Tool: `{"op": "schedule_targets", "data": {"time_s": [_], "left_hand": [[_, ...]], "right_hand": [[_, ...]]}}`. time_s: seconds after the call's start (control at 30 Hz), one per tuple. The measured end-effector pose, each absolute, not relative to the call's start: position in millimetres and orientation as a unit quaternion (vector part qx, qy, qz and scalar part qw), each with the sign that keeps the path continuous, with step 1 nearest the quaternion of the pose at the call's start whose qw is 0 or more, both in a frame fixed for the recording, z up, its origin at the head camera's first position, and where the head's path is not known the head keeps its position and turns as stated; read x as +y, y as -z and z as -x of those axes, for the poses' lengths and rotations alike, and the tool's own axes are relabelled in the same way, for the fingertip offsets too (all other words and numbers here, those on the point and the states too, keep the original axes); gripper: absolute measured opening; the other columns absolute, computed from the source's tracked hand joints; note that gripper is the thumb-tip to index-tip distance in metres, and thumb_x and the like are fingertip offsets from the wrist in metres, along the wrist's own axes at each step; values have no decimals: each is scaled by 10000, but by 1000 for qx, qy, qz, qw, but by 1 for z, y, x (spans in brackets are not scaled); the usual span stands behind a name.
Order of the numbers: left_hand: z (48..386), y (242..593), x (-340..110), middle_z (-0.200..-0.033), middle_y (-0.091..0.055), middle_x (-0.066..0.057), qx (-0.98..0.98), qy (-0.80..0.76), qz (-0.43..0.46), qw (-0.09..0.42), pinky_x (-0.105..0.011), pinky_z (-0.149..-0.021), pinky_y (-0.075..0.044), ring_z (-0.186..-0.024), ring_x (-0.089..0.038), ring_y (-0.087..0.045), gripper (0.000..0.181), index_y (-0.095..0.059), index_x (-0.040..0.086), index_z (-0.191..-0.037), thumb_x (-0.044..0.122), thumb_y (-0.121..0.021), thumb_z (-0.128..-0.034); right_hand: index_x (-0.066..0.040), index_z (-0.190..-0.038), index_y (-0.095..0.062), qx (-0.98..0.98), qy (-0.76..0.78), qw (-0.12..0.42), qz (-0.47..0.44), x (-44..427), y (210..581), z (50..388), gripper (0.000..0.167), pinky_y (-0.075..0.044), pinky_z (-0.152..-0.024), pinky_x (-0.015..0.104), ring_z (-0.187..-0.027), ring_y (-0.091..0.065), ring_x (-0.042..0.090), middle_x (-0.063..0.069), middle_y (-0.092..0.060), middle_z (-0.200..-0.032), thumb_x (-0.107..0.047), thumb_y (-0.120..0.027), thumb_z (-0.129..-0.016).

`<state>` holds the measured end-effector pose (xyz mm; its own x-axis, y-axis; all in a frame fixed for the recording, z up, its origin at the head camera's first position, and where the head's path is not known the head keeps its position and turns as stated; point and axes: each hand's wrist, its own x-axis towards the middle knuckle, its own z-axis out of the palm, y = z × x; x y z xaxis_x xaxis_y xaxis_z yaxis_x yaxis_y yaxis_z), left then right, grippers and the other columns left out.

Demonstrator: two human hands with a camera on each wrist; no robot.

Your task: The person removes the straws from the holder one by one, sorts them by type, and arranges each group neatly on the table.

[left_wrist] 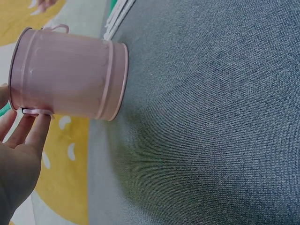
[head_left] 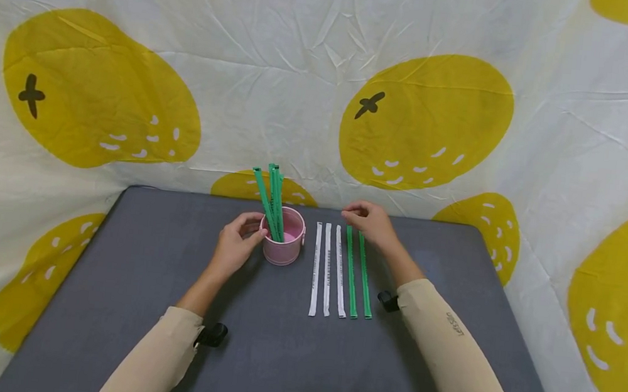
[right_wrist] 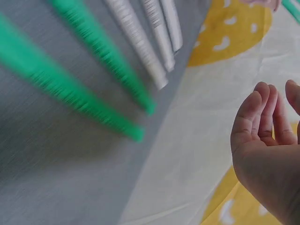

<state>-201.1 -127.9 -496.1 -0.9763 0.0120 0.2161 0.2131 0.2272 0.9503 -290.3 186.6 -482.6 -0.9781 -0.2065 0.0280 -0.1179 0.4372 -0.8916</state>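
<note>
A small pink bucket (head_left: 281,253) stands upright on the table, with several green paper-wrapped sticks (head_left: 276,202) leaning in it. My left hand (head_left: 234,244) holds the bucket's left side near the rim, by the handle joint; its thumb is partly cut off in the left wrist view. To the right lie three white wrapped sticks (head_left: 327,270) and two green wrapped sticks (head_left: 352,272) in a row. Above the far ends of the green pair hovers my right hand (head_left: 375,226). A gap shows between its bent fingers (right_wrist: 267,110) and thumb, with nothing held.
The dark grey table (head_left: 147,281) ends just beyond the bucket and the row of sticks. A white cloth (head_left: 277,110) printed with yellow fruit hangs behind and along the sides.
</note>
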Motion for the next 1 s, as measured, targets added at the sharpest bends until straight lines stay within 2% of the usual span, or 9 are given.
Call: {"op": "schedule_targets", "data": {"time_s": [0.17, 0.23, 0.27, 0.43, 0.7, 1.0], "left_hand": [[205, 503, -128, -1319, -627, -331, -779, 618, 67, 79, -602, -1053, -494, -1226, -483, -636, 414, -580, -121, -1332, -16, -704, -952], [210, 510, -130, -1320, -629, -326, -777, 621, 63, 79, -602, -1056, -491, -1229, -479, -636, 416, -585, -116, -1331, -17, -710, -947], [213, 514, -131, -1323, -630, -324, -776, 623, 62, 79, -599, -1059, -491, -1232, -477, -636, 419, -587, -112, -1332, -16, -713, -945], [219, 526, -133, -1338, -635, -299, -772, 627, 65, 86, -571, -1048, -509, -1236, -450, -645, 435, -598, -73, -1348, 35, -731, -948], [220, 526, -133, -1290, -674, -253, -768, 628, 71, 102, -554, -1020, -539, -1188, -416, -679, 401, -635, -35, -1304, 72, -756, -937], [219, 526, -132, -1313, -652, -287, -771, 624, 72, 103, -548, -1022, -533, -1199, -462, -660, 403, -623, -38, -1315, 55, -745, -942]], "right_hand": [[-4, -1152, -724, 840, 526, 26, 127, 154, 469, 295, 257, -585, -761, 266, -940, -714, 305, 220, -743, -1075, -195, -726, -980], [-25, -1146, -729, 842, 520, 22, 141, 142, 465, 297, 247, -587, -794, 278, -913, -710, 224, 174, -755, -1064, -205, -730, -978], [-33, -1147, -729, 842, 518, 23, 148, 136, 463, 298, 244, -571, -785, 239, -916, -709, 197, 156, -758, -1066, -209, -730, -978], [-16, -1159, -715, 837, 518, 34, 171, 109, 452, 301, 250, -583, -831, 292, -959, -720, 244, 154, -758, -1076, -183, -732, -974], [7, -1220, -697, 848, 491, 51, 195, 76, 441, 307, 358, -593, -918, 389, -1042, -710, 283, 155, -745, -1129, -229, -757, -957], [-24, -1165, -659, 853, 489, 56, 173, 53, 443, 309, 332, -586, -917, 383, -1032, -680, 280, 143, -702, -1118, -259, -761, -955]]}}
